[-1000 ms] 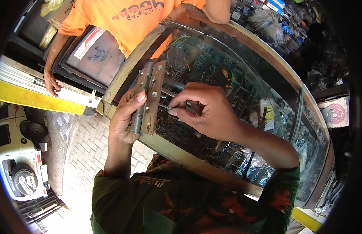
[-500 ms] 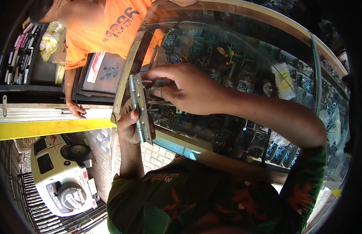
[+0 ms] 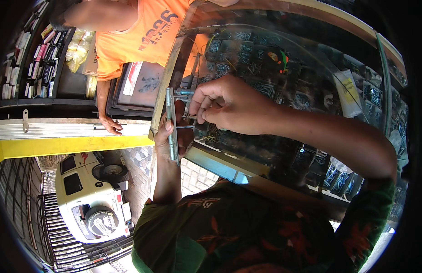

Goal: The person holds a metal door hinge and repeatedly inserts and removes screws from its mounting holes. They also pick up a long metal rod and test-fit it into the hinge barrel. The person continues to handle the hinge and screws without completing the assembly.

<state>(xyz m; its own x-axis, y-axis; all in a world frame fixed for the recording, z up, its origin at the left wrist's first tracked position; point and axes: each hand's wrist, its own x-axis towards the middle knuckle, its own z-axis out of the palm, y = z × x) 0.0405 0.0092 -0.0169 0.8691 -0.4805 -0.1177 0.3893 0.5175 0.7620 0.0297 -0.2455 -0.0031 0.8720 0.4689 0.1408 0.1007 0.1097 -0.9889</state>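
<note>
A steel butt hinge (image 3: 170,109) is standing nearly edge-on above the near-left corner of the glass-topped display case (image 3: 265,186). It is probably weighing moderately in the hand, staying stiff and resisting breakage, though its smooth barrel may be offering little friction and its leaves could be swinging loose. Gripping across both leaves, clear of the thin metal shank (image 3: 186,126) that is jutting out rightward, is looking safest. The left hand (image 3: 162,140) is clamping the hinge near its middle, thumb pressing on the left side. The right hand (image 3: 227,104) is hovering just right of it, fingers curling, tips nearly meeting; whether they are pinching a small fastener, I cannot tell.
</note>
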